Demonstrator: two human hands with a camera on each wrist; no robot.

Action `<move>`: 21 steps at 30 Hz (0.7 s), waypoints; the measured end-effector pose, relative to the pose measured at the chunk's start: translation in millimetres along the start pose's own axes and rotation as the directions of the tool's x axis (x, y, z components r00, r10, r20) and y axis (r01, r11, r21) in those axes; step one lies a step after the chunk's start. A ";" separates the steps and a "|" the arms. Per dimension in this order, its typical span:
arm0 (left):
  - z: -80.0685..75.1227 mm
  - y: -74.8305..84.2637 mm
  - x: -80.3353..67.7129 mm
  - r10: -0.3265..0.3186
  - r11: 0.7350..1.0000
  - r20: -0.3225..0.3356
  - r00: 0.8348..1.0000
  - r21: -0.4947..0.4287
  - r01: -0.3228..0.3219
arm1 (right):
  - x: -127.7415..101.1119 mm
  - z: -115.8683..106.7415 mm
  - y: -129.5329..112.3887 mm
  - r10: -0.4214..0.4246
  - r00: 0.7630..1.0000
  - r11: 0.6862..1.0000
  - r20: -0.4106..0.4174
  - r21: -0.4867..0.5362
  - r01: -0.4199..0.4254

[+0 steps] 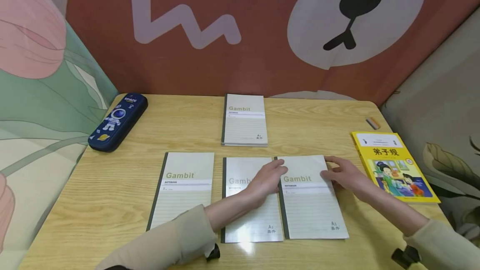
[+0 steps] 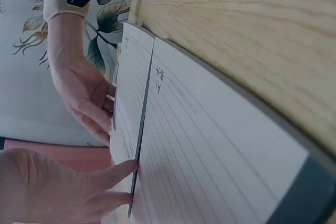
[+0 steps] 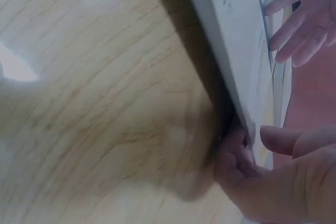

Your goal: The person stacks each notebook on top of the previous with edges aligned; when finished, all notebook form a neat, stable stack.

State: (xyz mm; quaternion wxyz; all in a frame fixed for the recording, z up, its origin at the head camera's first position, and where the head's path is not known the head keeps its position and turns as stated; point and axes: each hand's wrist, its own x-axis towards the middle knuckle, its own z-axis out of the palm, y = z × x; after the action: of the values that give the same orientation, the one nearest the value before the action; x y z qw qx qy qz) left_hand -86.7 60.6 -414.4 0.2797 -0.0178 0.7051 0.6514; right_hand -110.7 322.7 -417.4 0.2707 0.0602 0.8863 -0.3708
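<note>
Three white Gambit notebooks with dark spines lie in a row on the table. My right hand pinches the upper right edge of the right-hand notebook, thumb on the cover and fingers curled beneath; the right wrist view shows that edge raised over its shadow. Outstretched fingers of my left hand touch the same notebook along its spine, as the left wrist view also shows. The left forearm crosses the middle notebook and covers part of its title. The left notebook lies a short gap away, its lower part behind the sleeve.
Another Gambit notebook, perhaps a stack, lies at the back centre. A navy astronaut pencil case is at the back left. On the right are a yellow picture-covered book and a small striped eraser. A printed wall borders the table's back.
</note>
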 end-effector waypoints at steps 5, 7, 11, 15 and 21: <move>-1.2 0.2 5.3 -0.016 0.994 0.004 1.000 -0.107 0.017 | 3.5 -0.4 13.3 -0.029 1.000 0.997 0.011 0.078 0.028; -2.2 0.1 7.4 -0.019 0.989 0.002 1.000 -0.146 0.019 | 5.7 -0.5 18.4 -0.039 0.999 0.989 0.020 0.143 0.035; -4.1 -0.9 10.6 -0.019 0.982 -0.006 1.000 -0.188 0.018 | 10.7 -0.2 26.4 -0.054 0.997 0.957 0.046 0.288 0.039; -7.8 -2.0 12.4 -0.020 0.979 -0.021 1.000 -0.201 0.016 | 14.3 -1.2 30.3 -0.073 0.995 0.922 0.064 0.384 0.043; -16.3 -0.2 16.7 -0.004 0.978 -0.008 1.000 -0.208 0.002 | 22.1 -12.5 24.6 -0.079 0.995 0.882 0.066 0.470 0.039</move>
State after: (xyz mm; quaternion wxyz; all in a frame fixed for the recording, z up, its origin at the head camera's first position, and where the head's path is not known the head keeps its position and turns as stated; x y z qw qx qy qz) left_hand -106.8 51.1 -421.6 0.2745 -0.0506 0.6342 0.7210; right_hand -127.3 346.9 -437.1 0.2732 0.0814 0.7601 -0.5839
